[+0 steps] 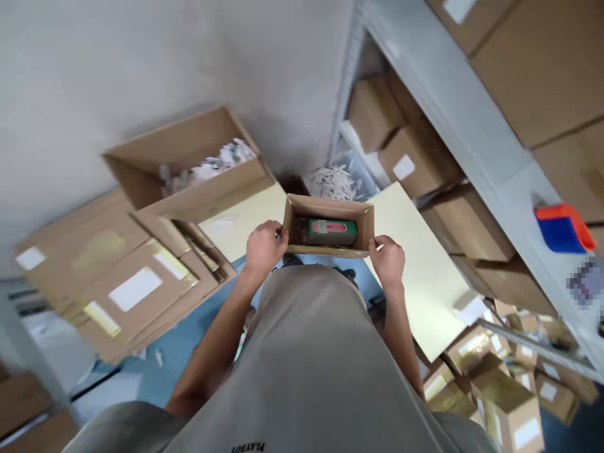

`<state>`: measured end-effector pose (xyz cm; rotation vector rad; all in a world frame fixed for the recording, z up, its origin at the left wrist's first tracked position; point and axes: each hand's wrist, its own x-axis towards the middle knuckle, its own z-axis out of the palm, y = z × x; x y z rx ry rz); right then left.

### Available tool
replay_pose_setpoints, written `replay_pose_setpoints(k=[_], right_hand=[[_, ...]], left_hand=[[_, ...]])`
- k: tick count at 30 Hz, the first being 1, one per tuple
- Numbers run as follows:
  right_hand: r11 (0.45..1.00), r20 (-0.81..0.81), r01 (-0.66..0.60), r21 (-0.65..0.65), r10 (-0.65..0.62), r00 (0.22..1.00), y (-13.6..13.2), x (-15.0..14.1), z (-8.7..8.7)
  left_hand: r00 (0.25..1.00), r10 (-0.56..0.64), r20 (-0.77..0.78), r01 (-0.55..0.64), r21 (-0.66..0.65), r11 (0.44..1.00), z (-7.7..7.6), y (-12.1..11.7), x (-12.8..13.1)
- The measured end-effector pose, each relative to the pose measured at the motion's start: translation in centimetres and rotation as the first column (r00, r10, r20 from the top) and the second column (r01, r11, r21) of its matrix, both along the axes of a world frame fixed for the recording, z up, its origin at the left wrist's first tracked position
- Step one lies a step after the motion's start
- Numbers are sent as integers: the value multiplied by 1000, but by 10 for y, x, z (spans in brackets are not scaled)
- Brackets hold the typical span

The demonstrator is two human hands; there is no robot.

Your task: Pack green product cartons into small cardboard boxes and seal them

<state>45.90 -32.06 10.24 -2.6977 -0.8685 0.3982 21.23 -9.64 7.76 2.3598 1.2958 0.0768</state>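
Note:
Between my two hands is a small open cardboard box (325, 205), its top facing me. My left hand (267, 247) pinches its left end wall, fingers closed on the cardboard. At the opposite end, my right hand (387, 257) grips the right wall near the lower corner. Inside the box lies a green package with a pink picture (333, 231) and a pale label on its face. Dark contents to the left of that package are too dim to make out.
A large open carton (189, 182) holding white items stands on the left, beside flattened cardboard (127, 277). White strips fill a clear bin (337, 182) behind. Pale yellow boards (415, 270) lie right. Shelving (453, 82) with boxes and a blue-orange object (564, 228) rises at right.

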Motion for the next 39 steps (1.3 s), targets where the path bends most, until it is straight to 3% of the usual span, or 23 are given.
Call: replay_pose_setpoints(k=[4,8,12,16,20,23,26,30,35,39], right_hand=[[964,-26,-265,20,266,964,97,-50,-9],[882,-47,-471,23,471,881,171,-91,-16],[774,-48,-632,23,633,773,227,-116,-25],[715,-53,-699,-10,698,714,264,-128,-32],[686,-76,-724,-72,720,689,289,-128,-28],[664,-90,-733,-145,729,679,308,-126,-20],[630,-113,-749,-207,745,658,324,-125,-16],[568,-143,-800,-192,790,596,323,-114,-10],[656,-179,-751,-76,732,657,288,-74,-6],[715,-161,-688,-120,670,724,273,-49,-17]], left_hand=[[981,193,35,-194,38,980,2,41,-98],[917,390,83,-394,40,918,-2,57,-168],[808,569,152,-578,18,816,-14,54,-203],[690,699,188,-705,-46,707,-26,50,-210],[636,752,175,-746,-108,657,-27,57,-209],[627,763,156,-745,-162,646,-22,67,-209],[587,801,118,-772,-219,597,-15,74,-209],[531,846,51,-814,-246,526,-5,68,-211],[551,832,70,-775,-328,541,5,43,-207],[599,792,120,-661,-483,574,-3,38,-188]])
